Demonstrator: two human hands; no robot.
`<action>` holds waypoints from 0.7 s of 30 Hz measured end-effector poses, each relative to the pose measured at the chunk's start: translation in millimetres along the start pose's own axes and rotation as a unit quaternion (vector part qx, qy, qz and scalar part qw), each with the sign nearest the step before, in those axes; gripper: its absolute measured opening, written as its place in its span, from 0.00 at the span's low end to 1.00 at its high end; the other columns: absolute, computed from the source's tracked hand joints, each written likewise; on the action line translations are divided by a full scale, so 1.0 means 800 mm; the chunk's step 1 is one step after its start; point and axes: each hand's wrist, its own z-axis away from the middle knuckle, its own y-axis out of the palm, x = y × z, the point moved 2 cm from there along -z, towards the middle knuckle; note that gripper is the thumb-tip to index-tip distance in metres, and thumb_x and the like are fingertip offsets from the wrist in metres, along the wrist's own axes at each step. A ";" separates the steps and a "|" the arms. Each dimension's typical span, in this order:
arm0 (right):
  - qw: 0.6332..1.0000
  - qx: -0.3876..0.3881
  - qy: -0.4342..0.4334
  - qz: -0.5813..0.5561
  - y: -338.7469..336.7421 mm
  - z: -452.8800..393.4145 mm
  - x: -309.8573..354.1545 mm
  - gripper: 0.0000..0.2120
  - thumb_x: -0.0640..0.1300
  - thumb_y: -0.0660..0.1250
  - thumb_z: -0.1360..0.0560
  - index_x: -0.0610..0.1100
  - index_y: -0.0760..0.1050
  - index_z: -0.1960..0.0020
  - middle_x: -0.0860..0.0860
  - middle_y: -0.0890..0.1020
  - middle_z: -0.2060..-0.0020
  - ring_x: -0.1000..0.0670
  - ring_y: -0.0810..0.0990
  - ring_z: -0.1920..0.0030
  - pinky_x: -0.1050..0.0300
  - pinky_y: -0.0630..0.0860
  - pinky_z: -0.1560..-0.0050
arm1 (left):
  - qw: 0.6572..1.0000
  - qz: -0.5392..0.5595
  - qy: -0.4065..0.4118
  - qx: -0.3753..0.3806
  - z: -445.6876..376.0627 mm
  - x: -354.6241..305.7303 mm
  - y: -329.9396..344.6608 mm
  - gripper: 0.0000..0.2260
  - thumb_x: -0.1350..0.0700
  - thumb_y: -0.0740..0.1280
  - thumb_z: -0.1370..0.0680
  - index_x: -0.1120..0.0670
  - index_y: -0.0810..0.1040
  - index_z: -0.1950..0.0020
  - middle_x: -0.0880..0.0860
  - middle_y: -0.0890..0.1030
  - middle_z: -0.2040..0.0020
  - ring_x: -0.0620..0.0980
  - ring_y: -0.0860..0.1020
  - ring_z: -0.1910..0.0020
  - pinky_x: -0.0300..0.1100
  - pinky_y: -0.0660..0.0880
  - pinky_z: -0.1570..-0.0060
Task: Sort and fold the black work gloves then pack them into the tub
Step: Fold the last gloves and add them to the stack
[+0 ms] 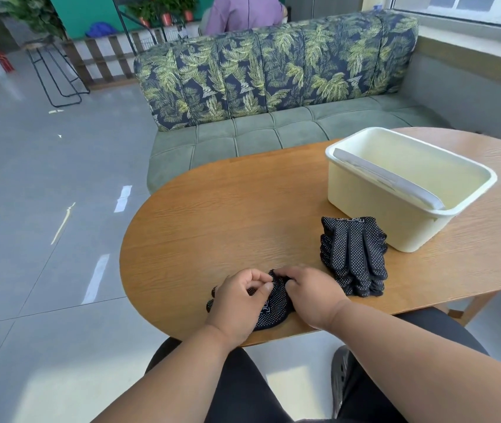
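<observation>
Here the black glove (273, 303) lay at the near edge of the table (212, 209), its fingertips pointing left, its long axis across the view. It was black with white dots. The left hand (240, 303) pinched its fabric; the right hand (310, 294) gripped it with curled fingers. A stack of gloves (354, 254) stood just beside the cream tub (365, 215), fingers pointing toward the person.

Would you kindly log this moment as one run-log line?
step: folding | left hand: pinches glove | right hand: presses glove | glove stack: beside tub | tub: no gloves visible
</observation>
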 end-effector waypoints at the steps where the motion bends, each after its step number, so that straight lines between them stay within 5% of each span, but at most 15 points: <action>1: 1.000 -0.003 -0.001 -0.006 -0.001 0.001 0.001 0.22 0.44 0.55 0.19 0.56 0.76 0.30 0.51 0.78 0.31 0.50 0.75 0.33 0.53 0.71 0.32 | 1.000 -0.029 0.012 -0.004 0.001 0.000 0.001 0.06 0.48 0.72 0.21 0.35 0.82 0.53 0.37 0.86 0.54 0.39 0.81 0.47 0.41 0.75 0.43; 6: 0.999 -0.021 0.002 -0.034 -0.005 0.003 0.001 0.19 0.43 0.56 0.19 0.57 0.73 0.32 0.53 0.81 0.41 0.50 0.78 0.47 0.55 0.74 0.47 | 0.992 -0.094 0.080 -0.004 0.004 -0.005 0.000 0.06 0.51 0.69 0.18 0.39 0.82 0.49 0.32 0.85 0.54 0.34 0.76 0.40 0.26 0.50 0.34; 11: 0.999 -0.040 -0.013 -0.020 -0.001 0.005 0.000 0.18 0.47 0.59 0.19 0.59 0.73 0.32 0.56 0.80 0.40 0.52 0.78 0.39 0.56 0.73 0.43 | 0.986 -0.112 0.116 -0.028 0.006 -0.001 0.005 0.14 0.56 0.73 0.22 0.35 0.81 0.50 0.28 0.83 0.53 0.35 0.74 0.40 0.44 0.65 0.30; 14: 0.998 -0.052 -0.024 -0.006 0.002 0.008 0.001 0.17 0.50 0.63 0.20 0.59 0.73 0.31 0.62 0.74 0.56 0.56 0.76 0.51 0.63 0.69 0.56 | 0.984 -0.129 0.120 -0.037 0.008 0.000 0.005 0.14 0.55 0.75 0.25 0.34 0.82 0.50 0.33 0.82 0.50 0.38 0.75 0.41 0.46 0.69 0.32; 17: 0.998 -0.057 -0.034 0.005 0.001 0.009 0.002 0.18 0.52 0.66 0.20 0.59 0.72 0.30 0.63 0.67 0.63 0.61 0.70 0.61 0.71 0.61 0.64 | 0.979 -0.155 0.123 -0.044 0.010 -0.002 0.002 0.12 0.52 0.75 0.24 0.39 0.84 0.43 0.36 0.78 0.43 0.40 0.73 0.38 0.42 0.69 0.31; 21: 0.997 -0.060 -0.045 0.002 0.000 0.010 0.002 0.20 0.51 0.66 0.19 0.58 0.71 0.28 0.64 0.66 0.62 0.61 0.69 0.60 0.64 0.64 0.59 | 0.950 -0.280 0.142 -0.005 0.013 -0.002 0.006 0.18 0.44 0.64 0.19 0.40 0.79 0.29 0.42 0.75 0.28 0.47 0.68 0.26 0.46 0.59 0.23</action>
